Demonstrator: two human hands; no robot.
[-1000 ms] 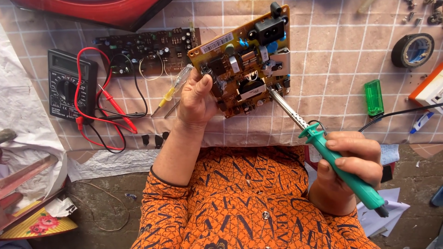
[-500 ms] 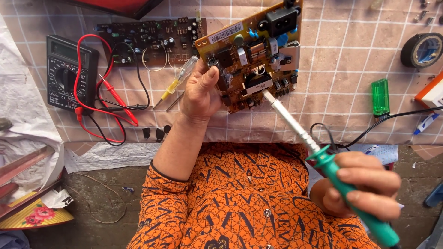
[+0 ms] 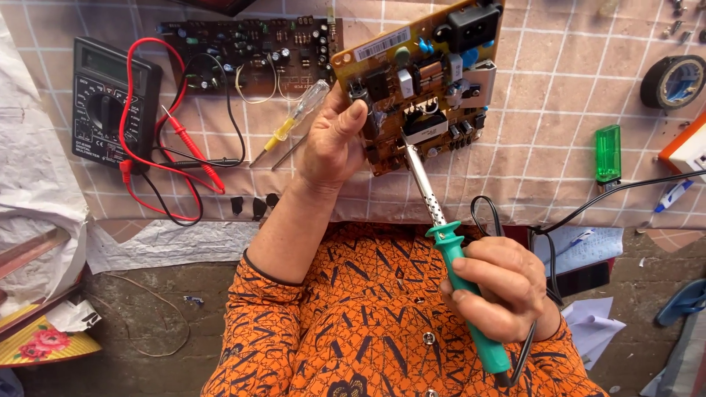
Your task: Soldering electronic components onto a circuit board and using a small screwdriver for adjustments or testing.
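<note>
The yellow circuit board (image 3: 423, 81) I am working on is tilted up off the bench (image 3: 559, 81), near its top middle. Its face is crowded with parts: a black socket at the upper right corner, a silver heat sink, small blue and grey pieces, black blocks, and a long white sticker along its top left edge.

My left hand (image 3: 331, 143) reaches up from an orange patterned sleeve, forearm slanting up and right. Its fingers are clamped on the board's left edge, thumb pressed on the face, the rest hidden behind. My right hand (image 3: 500, 290) sits low, in front of my chest, fingers wrapped tight round the green handle of the soldering iron (image 3: 448, 250). The iron's metal shaft slants up and left, and its tip touches the board near the lower middle. Its black cord loops beside my wrist.

At the far left of the bench lies a black multimeter (image 3: 110, 103) with red and black probe leads (image 3: 176, 147) curling beside it. Next comes a dark circuit board (image 3: 250, 51), lying flat, and below it a clear-handled screwdriver (image 3: 290, 125) with a yellow collar, just beside my left hand. Right of the yellow board stands a small green lighter (image 3: 607, 153), upright. Above it, at the right, lies a roll of black tape (image 3: 675, 79), and an orange and white box (image 3: 687, 151) pokes in from the edge.
</note>
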